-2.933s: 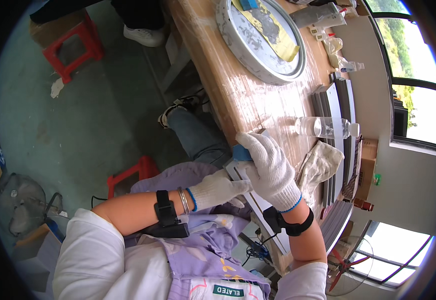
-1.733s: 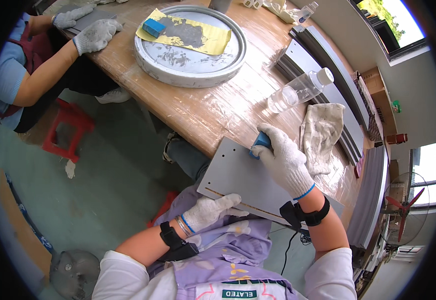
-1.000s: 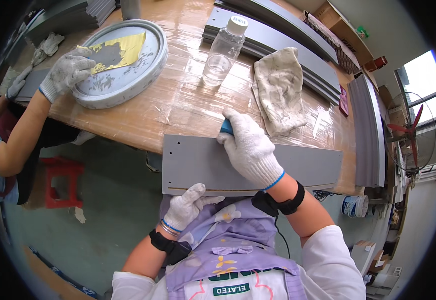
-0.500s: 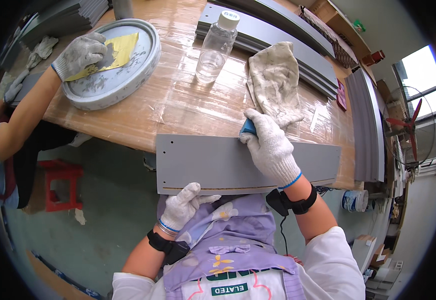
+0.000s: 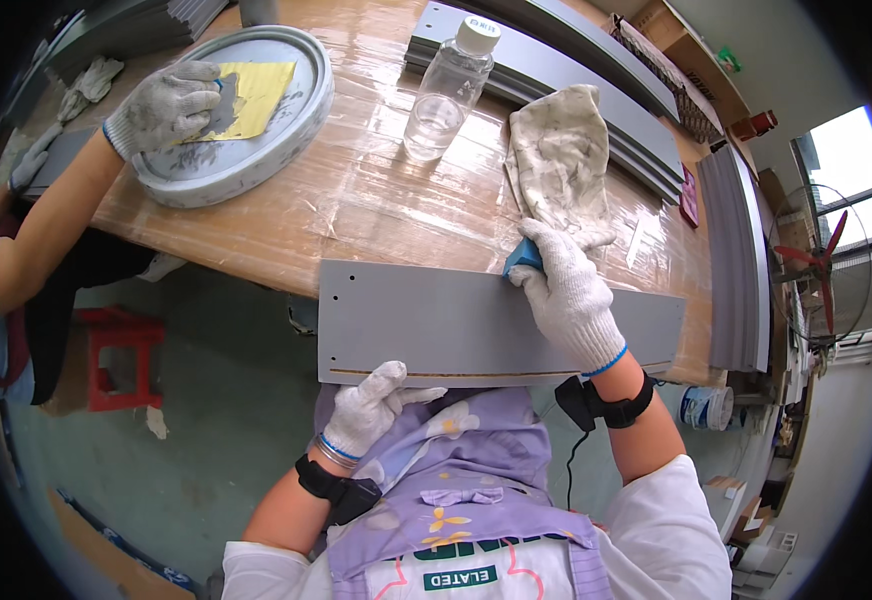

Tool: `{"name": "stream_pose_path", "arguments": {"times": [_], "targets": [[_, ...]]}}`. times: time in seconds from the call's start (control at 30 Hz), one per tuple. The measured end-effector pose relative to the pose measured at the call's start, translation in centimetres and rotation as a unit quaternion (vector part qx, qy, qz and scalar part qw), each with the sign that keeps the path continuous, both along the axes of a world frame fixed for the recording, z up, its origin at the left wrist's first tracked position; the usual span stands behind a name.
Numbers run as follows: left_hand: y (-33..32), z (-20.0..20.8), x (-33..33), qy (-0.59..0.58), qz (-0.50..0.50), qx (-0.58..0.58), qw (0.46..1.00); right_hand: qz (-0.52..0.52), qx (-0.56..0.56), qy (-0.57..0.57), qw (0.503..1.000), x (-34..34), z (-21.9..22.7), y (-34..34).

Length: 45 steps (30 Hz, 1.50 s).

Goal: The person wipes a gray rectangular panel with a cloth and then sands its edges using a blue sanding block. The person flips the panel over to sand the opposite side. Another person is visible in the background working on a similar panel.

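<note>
A long grey board (image 5: 426, 325) with small holes at its left end and a thin brown groove along its near edge lies across the table edge and my lap. My right hand (image 5: 571, 300), in a white knitted glove, is closed round a small blue block (image 5: 523, 258) at the board's far edge. At the near edge, toward the left end, rests my gloved left hand (image 5: 361, 410). One finger of it touches the board and another stretches out to the right; nothing is held in it.
A stained cloth (image 5: 558, 160) and a clear bottle (image 5: 441, 100) of liquid stand beyond the board. Grey boards (image 5: 596, 110) are stacked at the back. At left, a co-worker's gloved hand (image 5: 171, 105) is on yellow sheet (image 5: 266, 95) over a round grey lid (image 5: 321, 95). A red stool (image 5: 126, 355) stands below.
My right hand and the blue block have moved a little to the right along the board's far edge. My left hand stays in place. The co-worker's hand has shifted on the yellow sheet.
</note>
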<state>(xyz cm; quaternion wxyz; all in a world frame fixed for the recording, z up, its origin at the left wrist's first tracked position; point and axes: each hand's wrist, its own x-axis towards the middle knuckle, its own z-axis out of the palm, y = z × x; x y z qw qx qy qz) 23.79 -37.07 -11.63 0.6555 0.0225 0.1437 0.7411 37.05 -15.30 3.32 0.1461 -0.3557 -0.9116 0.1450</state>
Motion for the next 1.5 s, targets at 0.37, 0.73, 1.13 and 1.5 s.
{"name": "stream_pose_path", "arguments": {"times": [0.37,0.73,1.13,1.5], "targets": [[0.1,0.7,-0.2,0.021,-0.008,-0.033,0.999,-0.118,-0.132,0.182,0.967,-2.1,0.3,1.3],[0.6,1.3,-0.1,0.064,-0.010,-0.057,0.996,-0.195,-0.653,0.498,0.536,-2.5,1.7,1.6],[0.3,0.2,-0.9,0.102,-0.018,0.024,0.994,0.064,-0.186,0.147,0.969,-21.5,3.2,1.5],[-0.3,0.7,-2.0,0.117,-0.102,0.018,0.988,0.105,0.036,0.017,0.994,-37.7,1.5,4.0]]}}
